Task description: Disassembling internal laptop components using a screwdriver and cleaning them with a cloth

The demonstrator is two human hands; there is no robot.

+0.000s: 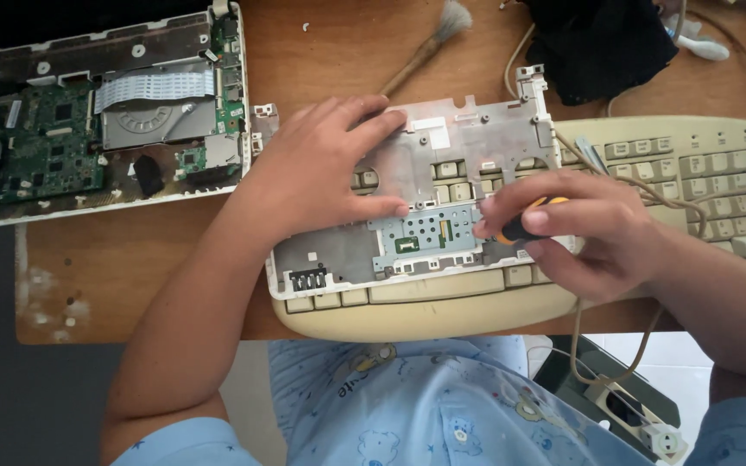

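At far left lies one opened laptop base, its green circuit board and one flat ribbon cable exposed, on one wooden desk. Next, the left hand presses flat, fingers spread and released, on one upturned laptop cover panel. That panel rests across one beige keyboard. One brush lies behind it. The right hand is curled around one yellow-and-black screwdriver, its tip at the panel's right side.
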